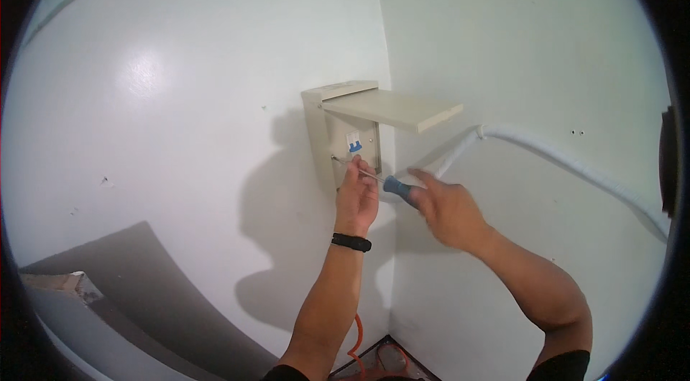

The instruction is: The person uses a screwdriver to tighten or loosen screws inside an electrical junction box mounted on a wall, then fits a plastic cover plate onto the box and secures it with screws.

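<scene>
A beige metal breaker box [316,136] hangs on the wall near the corner, its lid [402,106] swung up and sticking out. Inside, a white circuit breaker with a blue toggle [353,142] shows through the inner panel. My right hand [451,212] grips the blue handle of a screwdriver [397,187]. Its thin shaft slants up and left, with the tip at the left edge of the panel, by a small screw spot. My left hand [357,198] is raised below the breaker, fingers pinched around the shaft near the tip.
A white wrapped conduit [560,158] runs along the right wall and bends down beside the box. An orange cable [355,338] hangs below my left forearm toward the floor corner. At lower left juts a pale panel or door edge [65,286].
</scene>
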Demonstrator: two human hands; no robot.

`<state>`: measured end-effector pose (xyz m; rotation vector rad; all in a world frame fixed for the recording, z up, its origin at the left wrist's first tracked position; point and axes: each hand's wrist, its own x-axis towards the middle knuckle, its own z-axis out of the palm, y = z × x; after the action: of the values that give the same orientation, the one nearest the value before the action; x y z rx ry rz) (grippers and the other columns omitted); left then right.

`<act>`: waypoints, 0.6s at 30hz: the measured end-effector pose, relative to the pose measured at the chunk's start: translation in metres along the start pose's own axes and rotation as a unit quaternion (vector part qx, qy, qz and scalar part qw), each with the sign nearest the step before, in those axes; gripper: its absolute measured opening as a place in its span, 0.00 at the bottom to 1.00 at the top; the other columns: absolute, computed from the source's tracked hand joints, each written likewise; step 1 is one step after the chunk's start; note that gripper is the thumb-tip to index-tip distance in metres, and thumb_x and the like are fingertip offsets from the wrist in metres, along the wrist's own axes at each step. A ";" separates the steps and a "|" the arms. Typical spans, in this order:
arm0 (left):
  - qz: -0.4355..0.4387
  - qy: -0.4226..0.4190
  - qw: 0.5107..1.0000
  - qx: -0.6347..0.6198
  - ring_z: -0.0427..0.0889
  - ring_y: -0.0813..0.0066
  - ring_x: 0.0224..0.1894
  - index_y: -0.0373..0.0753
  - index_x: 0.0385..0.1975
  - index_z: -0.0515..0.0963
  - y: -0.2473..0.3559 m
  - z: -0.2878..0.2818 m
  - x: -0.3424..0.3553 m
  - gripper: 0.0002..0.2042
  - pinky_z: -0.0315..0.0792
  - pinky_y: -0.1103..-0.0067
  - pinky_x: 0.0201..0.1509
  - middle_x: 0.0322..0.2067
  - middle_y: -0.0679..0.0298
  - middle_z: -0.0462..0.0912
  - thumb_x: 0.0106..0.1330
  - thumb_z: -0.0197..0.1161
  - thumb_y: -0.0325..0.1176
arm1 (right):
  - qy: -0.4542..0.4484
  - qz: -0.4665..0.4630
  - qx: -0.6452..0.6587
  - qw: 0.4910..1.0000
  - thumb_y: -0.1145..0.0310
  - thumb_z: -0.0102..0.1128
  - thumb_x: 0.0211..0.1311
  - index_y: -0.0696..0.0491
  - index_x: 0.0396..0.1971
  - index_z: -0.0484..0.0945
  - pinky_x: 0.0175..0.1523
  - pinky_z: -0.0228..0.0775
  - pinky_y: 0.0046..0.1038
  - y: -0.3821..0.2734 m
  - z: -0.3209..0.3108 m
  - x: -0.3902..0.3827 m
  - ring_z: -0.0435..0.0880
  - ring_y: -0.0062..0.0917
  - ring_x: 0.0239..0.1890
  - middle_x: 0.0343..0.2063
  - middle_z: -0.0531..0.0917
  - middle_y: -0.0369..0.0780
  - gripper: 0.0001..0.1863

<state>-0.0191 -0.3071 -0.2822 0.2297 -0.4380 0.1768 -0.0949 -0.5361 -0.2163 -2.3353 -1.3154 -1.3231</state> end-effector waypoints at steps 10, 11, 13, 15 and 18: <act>0.023 0.033 0.999 -0.003 0.81 0.71 0.43 0.33 0.48 0.78 0.001 -0.002 0.002 0.10 0.83 0.85 0.42 0.39 0.62 0.82 0.73 0.64 0.31 | -0.106 0.146 0.193 0.964 0.52 0.57 0.75 0.52 0.58 0.70 0.34 0.77 0.30 -0.007 -0.004 0.016 0.83 0.32 0.29 0.29 0.80 0.47 0.23; 0.027 0.021 0.999 0.003 0.81 0.71 0.43 0.34 0.48 0.78 0.002 -0.007 0.004 0.10 0.83 0.85 0.41 0.38 0.62 0.82 0.73 0.65 0.31 | -0.221 0.390 0.439 0.779 0.55 0.60 0.72 0.50 0.58 0.70 0.36 0.78 0.31 -0.011 -0.011 0.023 0.84 0.33 0.31 0.31 0.79 0.45 0.22; 0.031 0.008 0.999 0.008 0.81 0.72 0.42 0.34 0.47 0.78 0.003 -0.010 0.007 0.10 0.83 0.85 0.40 0.37 0.63 0.82 0.73 0.65 0.32 | -0.208 0.439 0.525 0.698 0.56 0.61 0.72 0.50 0.55 0.72 0.36 0.78 0.32 -0.002 -0.009 0.023 0.83 0.33 0.30 0.31 0.78 0.44 0.20; 0.045 0.024 0.998 0.031 0.81 0.73 0.41 0.35 0.47 0.78 0.003 -0.007 0.006 0.11 0.83 0.85 0.40 0.36 0.63 0.82 0.72 0.66 0.33 | -0.190 0.479 0.607 0.605 0.56 0.61 0.71 0.50 0.53 0.75 0.37 0.78 0.32 0.006 0.001 0.014 0.83 0.33 0.29 0.30 0.77 0.43 0.18; 0.040 0.038 0.998 0.019 0.80 0.73 0.42 0.35 0.49 0.78 -0.001 -0.006 0.007 0.11 0.82 0.86 0.39 0.38 0.63 0.81 0.74 0.64 0.33 | 0.006 0.049 0.141 0.989 0.48 0.56 0.74 0.52 0.54 0.75 0.28 0.73 0.31 0.007 0.014 -0.002 0.74 0.26 0.18 0.27 0.77 0.40 0.22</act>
<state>-0.0106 -0.3053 -0.2846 0.2423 -0.3681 0.2722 -0.0817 -0.5344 -0.2249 -2.1657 -1.2730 -1.0442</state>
